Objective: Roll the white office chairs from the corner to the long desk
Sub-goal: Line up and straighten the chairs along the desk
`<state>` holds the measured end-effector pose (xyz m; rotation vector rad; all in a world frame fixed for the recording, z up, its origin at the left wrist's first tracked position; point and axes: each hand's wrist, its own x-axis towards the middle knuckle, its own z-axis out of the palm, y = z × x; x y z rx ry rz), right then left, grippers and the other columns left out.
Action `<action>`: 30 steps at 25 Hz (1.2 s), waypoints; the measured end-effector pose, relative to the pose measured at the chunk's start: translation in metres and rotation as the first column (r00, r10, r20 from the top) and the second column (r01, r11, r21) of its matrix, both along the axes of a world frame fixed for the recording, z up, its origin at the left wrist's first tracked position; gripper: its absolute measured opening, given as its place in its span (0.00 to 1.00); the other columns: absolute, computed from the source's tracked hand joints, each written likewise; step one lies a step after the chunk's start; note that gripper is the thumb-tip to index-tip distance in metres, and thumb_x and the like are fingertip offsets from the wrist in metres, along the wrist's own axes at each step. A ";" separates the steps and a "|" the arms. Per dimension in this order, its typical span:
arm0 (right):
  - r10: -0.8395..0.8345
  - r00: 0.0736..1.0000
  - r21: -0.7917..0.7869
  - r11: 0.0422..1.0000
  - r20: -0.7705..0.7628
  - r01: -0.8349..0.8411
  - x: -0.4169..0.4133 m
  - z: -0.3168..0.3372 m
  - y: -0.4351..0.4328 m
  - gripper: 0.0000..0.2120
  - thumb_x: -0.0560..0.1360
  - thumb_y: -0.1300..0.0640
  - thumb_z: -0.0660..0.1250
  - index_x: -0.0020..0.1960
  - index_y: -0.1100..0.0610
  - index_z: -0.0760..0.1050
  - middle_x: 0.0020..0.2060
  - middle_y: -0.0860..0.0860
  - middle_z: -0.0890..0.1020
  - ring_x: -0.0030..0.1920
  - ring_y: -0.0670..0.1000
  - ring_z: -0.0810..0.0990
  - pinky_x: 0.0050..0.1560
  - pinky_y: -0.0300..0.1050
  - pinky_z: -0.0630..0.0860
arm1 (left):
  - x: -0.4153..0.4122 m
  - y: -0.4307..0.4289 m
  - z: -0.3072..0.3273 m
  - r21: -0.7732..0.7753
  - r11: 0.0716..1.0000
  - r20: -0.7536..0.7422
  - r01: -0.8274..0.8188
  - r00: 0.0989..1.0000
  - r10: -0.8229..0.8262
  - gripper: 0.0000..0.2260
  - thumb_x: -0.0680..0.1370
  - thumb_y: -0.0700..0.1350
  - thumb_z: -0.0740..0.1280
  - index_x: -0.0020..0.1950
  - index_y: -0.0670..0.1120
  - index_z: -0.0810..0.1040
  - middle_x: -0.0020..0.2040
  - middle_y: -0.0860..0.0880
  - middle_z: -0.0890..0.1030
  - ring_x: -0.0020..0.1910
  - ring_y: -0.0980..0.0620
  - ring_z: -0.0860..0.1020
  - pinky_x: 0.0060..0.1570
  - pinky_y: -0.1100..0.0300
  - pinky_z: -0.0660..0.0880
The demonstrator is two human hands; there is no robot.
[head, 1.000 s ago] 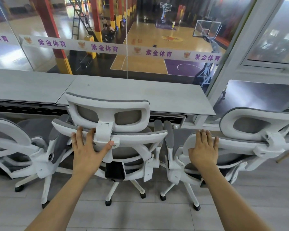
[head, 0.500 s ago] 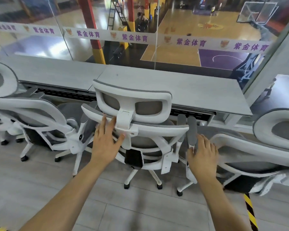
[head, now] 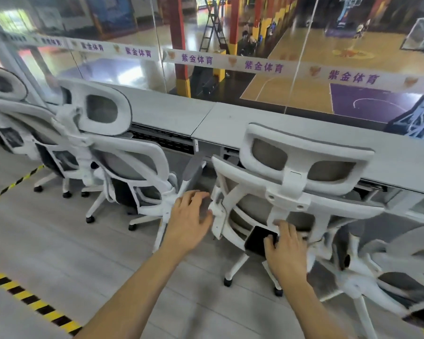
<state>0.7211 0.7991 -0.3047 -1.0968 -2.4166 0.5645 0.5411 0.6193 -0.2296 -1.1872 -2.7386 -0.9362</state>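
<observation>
Several white office chairs with grey mesh stand in a row against the long grey desk (head: 267, 128). The middle chair (head: 301, 177) faces the desk right in front of me. My left hand (head: 189, 223) hovers open at that chair's left edge, by a grey armrest, and holds nothing. My right hand (head: 287, 248) is spread open low behind the chair's backrest, beside its black lumbar block. A second chair (head: 132, 165) stands to the left and a third (head: 387, 277) at the lower right, partly cut off.
A glass wall with a purple-lettered white band (head: 262, 67) runs behind the desk, over a basketball court. Yellow-black floor tape (head: 34, 304) crosses the grey floor at lower left. Another chair (head: 8, 99) stands at the far left.
My view has swung left and dropped. Both hands have come off the chair backrests and moved lower; the right-hand chair has slid to the frame's lower right.
</observation>
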 end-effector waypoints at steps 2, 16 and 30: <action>0.024 1.000 -0.018 1.000 -0.017 -0.024 -0.043 0.002 -0.041 0.17 0.75 0.59 0.69 0.63 0.57 0.75 0.56 0.54 0.79 0.57 0.60 0.78 0.57 0.58 0.73 | -0.034 -0.039 0.000 0.014 1.000 -0.009 -0.003 1.000 0.003 0.18 0.77 0.52 0.62 0.67 0.50 0.73 0.64 0.50 0.73 0.60 0.46 0.71 0.63 0.50 0.68; 0.184 0.973 -0.020 0.982 -0.140 -0.189 -0.304 0.040 -0.141 0.17 0.76 0.59 0.68 0.64 0.56 0.75 0.60 0.53 0.79 0.59 0.57 0.77 0.60 0.55 0.73 | -0.239 -0.173 0.003 0.027 0.988 0.033 -0.153 0.988 0.153 0.17 0.79 0.48 0.65 0.69 0.51 0.72 0.65 0.52 0.73 0.64 0.48 0.70 0.66 0.52 0.68; 0.388 0.921 0.173 0.909 -0.017 -0.380 -0.484 0.053 -0.154 0.21 0.80 0.45 0.64 0.68 0.54 0.74 0.63 0.50 0.79 0.67 0.54 0.74 0.75 0.52 0.62 | -0.467 -0.202 0.019 0.052 0.920 0.249 -0.388 0.897 0.364 0.59 0.62 0.78 0.66 0.82 0.49 0.46 0.81 0.47 0.55 0.79 0.47 0.54 0.77 0.44 0.56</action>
